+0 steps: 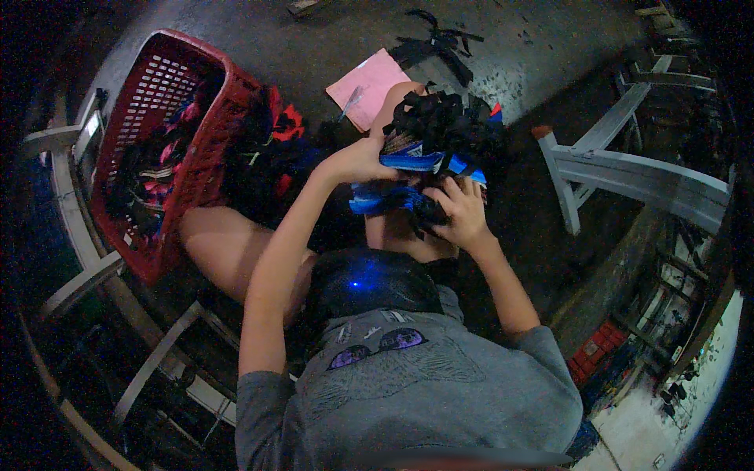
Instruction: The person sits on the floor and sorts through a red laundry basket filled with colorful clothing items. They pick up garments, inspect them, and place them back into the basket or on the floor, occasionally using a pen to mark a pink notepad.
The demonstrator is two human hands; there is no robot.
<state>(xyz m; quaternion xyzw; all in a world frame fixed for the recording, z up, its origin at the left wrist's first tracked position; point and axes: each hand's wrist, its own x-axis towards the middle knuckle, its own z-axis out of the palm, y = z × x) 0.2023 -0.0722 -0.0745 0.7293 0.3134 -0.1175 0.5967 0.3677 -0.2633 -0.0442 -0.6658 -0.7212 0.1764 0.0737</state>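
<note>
A bundle of black and blue fabric straps [448, 122] rests over my raised leg, its black ends sticking up in a tangle. My left hand [363, 162] grips the bundle's left side, the fingers partly hidden behind a bright blue band [412, 162]. On the near right side, my right hand [463, 213] has its fingers curled into the black pieces below that band. A second blue strip [385, 200] shows between the two hands. What exactly the right fingertips pinch is hidden among the dark fabric.
A dark red plastic basket [224, 118] with mixed fabric pieces stands tilted at the left. Red and black pieces [284, 122] lie beside it. A pink sheet [373, 86] and loose black straps [444, 43] are on the floor ahead. A grey metal frame [628, 173] stands at right.
</note>
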